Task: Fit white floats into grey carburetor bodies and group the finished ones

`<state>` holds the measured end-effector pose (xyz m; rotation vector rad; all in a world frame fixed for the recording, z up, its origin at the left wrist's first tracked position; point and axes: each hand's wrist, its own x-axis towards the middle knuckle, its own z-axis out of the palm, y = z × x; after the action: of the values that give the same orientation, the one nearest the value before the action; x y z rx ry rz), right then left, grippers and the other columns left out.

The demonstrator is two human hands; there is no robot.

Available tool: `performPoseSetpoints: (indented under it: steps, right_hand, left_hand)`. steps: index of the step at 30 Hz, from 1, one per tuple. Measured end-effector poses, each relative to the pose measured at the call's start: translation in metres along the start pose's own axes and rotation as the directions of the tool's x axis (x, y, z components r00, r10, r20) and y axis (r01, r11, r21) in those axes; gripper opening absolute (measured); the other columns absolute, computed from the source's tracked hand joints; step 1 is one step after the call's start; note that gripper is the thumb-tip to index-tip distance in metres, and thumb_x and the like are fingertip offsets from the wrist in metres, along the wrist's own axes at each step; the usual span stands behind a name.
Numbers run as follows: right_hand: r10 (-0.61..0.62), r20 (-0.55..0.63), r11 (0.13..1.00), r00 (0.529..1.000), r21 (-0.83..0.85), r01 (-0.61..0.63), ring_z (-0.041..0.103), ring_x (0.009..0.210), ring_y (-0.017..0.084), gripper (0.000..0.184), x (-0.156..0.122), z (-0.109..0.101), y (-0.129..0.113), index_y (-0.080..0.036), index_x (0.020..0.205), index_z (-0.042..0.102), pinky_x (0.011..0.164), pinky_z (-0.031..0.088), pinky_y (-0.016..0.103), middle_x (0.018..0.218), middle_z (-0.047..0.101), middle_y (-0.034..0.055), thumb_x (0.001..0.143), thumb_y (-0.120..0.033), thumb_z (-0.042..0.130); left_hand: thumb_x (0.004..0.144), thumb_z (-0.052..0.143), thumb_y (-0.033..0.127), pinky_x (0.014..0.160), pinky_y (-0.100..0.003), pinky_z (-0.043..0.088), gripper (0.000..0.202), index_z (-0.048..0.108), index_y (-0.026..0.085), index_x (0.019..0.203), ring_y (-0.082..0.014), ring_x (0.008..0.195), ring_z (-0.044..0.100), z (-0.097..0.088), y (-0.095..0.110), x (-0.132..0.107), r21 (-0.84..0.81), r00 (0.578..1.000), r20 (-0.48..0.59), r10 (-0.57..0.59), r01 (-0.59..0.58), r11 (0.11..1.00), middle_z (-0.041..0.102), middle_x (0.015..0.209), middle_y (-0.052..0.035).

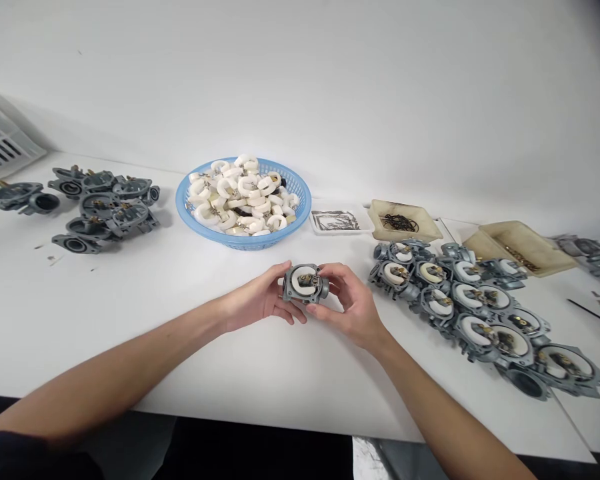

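Note:
A grey metal carburetor body (291,291) with a white C-shaped float (301,288) in its open bowl side is held above the table in front of me. My left hand (265,293) grips its left end, the thumb on top and the fingers curled beneath. From the right, my right hand (353,303) holds the other end between thumb and fingers, near the round outlet. Brass and dark parts show inside the float's curve. The underside of the body is hidden.
A blue basket (183,203) heaped with white floats stands behind. Several carburetor bodies (97,223) lie left, and several with floats (470,297) lie right. Shallow trays hold thin pins (336,221), black rings (400,223) and small brass parts (523,257). A white crate (5,143) is far left.

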<state>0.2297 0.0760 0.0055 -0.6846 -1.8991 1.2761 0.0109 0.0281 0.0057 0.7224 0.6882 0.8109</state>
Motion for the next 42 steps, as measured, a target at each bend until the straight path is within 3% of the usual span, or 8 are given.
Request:
performPoseSetpoints:
  steps: [4, 9, 17, 21, 25, 42]
  right_hand:
    - [0.009, 0.053, 0.997, 0.999, -0.073, -0.005, 0.063, 0.108, 0.021, 0.046, 0.0000, -0.0031, -0.0010, -0.028, 0.121, 0.058, 0.098, 0.055, 0.039, 0.118, 0.063, 0.0047, 0.081, -0.027, 0.081]
    - [-0.011, 0.120, 0.997, 0.993, -0.070, 0.020, 0.064, 0.115, 0.022, 0.044, 0.0014, -0.0079, 0.0010, -0.028, 0.128, 0.058, 0.102, 0.056, 0.042, 0.122, 0.064, 0.0065, 0.087, -0.026, 0.075]
    - [-0.079, 0.073, 0.984, 0.994, -0.155, 0.090, 0.066, 0.111, 0.021, 0.037, 0.0006, -0.0089, 0.0037, -0.027, 0.121, 0.062, 0.102, 0.057, 0.038, 0.117, 0.067, 0.0046, 0.087, -0.019, 0.072]
    - [-0.086, 0.097, 0.981, 0.992, -0.163, 0.101, 0.066, 0.109, 0.021, 0.043, 0.0012, -0.0085, 0.0045, -0.026, 0.121, 0.061, 0.100, 0.058, 0.038, 0.118, 0.066, 0.0049, 0.082, -0.019, 0.077]
    - [-0.088, 0.067, 0.980, 0.994, -0.176, 0.099, 0.067, 0.109, 0.021, 0.034, 0.0009, -0.0076, 0.0044, -0.025, 0.118, 0.062, 0.099, 0.059, 0.039, 0.117, 0.067, 0.0057, 0.086, -0.022, 0.073]
    - [-0.168, 0.131, 0.954, 0.977, -0.227, 0.194, 0.066, 0.108, 0.023, 0.033, 0.0025, -0.0097, 0.0019, -0.027, 0.116, 0.062, 0.095, 0.058, 0.041, 0.119, 0.065, 0.0067, 0.086, -0.023, 0.075]
  left_hand:
    - [0.102, 0.049, 0.058, 0.080, -0.031, 0.053, 0.050, 0.067, 0.014, 0.119, -0.0229, 0.088, 0.072, 0.0006, -0.0041, 0.0011, -0.134, 1.000, 0.015, -0.014, 0.016, 0.991, 0.073, 0.105, -0.0139]
    - [0.102, 0.056, 0.048, 0.081, -0.030, 0.053, 0.034, 0.065, 0.018, 0.115, -0.0194, 0.082, 0.070, 0.0017, -0.0045, -0.0005, -0.152, 0.999, -0.008, 0.044, -0.044, 0.987, 0.071, 0.103, -0.0098]
    - [0.102, 0.057, 0.044, 0.081, -0.031, 0.054, 0.030, 0.067, 0.017, 0.110, -0.0198, 0.083, 0.069, 0.0029, -0.0042, -0.0005, -0.188, 0.999, -0.006, 0.032, -0.032, 0.982, 0.070, 0.104, -0.0092]
    - [0.102, 0.057, 0.043, 0.082, -0.031, 0.055, 0.031, 0.069, 0.016, 0.111, -0.0192, 0.082, 0.069, 0.0019, -0.0051, 0.0003, -0.211, 1.000, -0.013, 0.020, -0.022, 0.977, 0.070, 0.104, -0.0095]
    - [0.102, 0.057, 0.044, 0.082, -0.031, 0.055, 0.033, 0.069, 0.016, 0.113, -0.0193, 0.082, 0.069, 0.0004, -0.0060, 0.0011, -0.212, 1.000, -0.003, 0.020, -0.020, 0.977, 0.071, 0.107, -0.0109]
    - [0.101, 0.058, 0.043, 0.078, -0.030, 0.055, 0.033, 0.070, 0.015, 0.114, -0.0189, 0.080, 0.069, -0.0010, -0.0057, 0.0023, -0.206, 1.000, 0.008, 0.020, -0.018, 0.978, 0.071, 0.102, -0.0101]
